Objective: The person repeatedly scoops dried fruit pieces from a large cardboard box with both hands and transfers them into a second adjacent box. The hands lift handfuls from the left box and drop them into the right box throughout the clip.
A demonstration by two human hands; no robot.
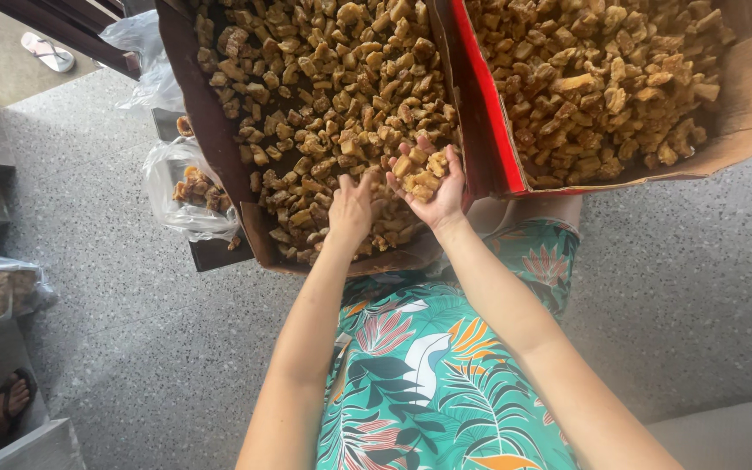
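Hands — right hand [428,184] cupping golden-brown chunks [419,170], left hand [350,211] among them

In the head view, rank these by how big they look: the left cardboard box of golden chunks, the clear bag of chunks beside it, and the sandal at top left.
1. Cardboard box, largest by far.
2. Clear bag.
3. Sandal, smallest, though it lies farther from the camera, so its true size is unsure.

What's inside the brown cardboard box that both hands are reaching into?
The brown cardboard box is filled with golden-brown candied chunks. The right hand cups a handful of them; the left hand rests on the pile. The box's bottom is covered.
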